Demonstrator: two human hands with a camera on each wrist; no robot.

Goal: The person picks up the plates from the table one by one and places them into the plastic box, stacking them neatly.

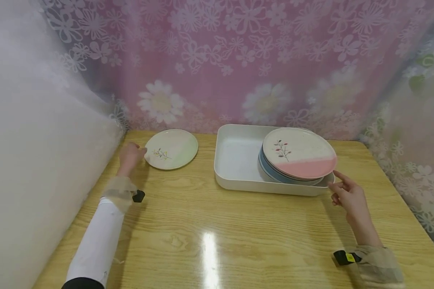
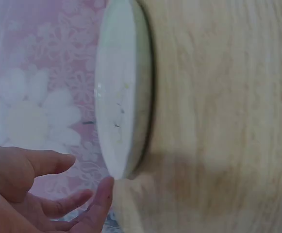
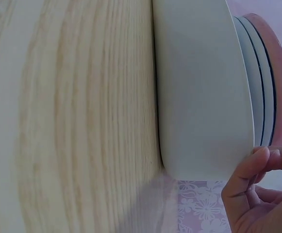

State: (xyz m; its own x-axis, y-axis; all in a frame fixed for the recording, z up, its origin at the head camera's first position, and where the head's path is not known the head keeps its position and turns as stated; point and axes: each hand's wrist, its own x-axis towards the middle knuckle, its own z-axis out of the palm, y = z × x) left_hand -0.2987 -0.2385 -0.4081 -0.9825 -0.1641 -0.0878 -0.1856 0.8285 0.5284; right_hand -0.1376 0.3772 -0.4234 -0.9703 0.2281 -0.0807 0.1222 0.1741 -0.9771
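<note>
A round plate point(image 1: 171, 148), cream with a pale green side and a small sprig, lies flat on the table at the left. My left hand point(image 1: 131, 155) is at its left edge, fingers loosely spread; in the left wrist view one fingertip comes close to the rim, and nothing is held. On the right is a white rectangular bin point(image 1: 235, 182). Its right part holds a stack of plates, the top plate point(image 1: 299, 152) cream and pink with a red sprig, above blue ones. My right hand point(image 1: 352, 200) pinches the bin's front right corner rim between thumb and finger.
A wooden table point(image 1: 173, 241) carries everything. Behind it hangs a pink flowered curtain point(image 1: 209, 80); white cloth point(image 1: 47, 120) closes off the left, and another flowered curtain point(image 1: 416, 160) the right. The stack's upper plates rise above the bin's rim.
</note>
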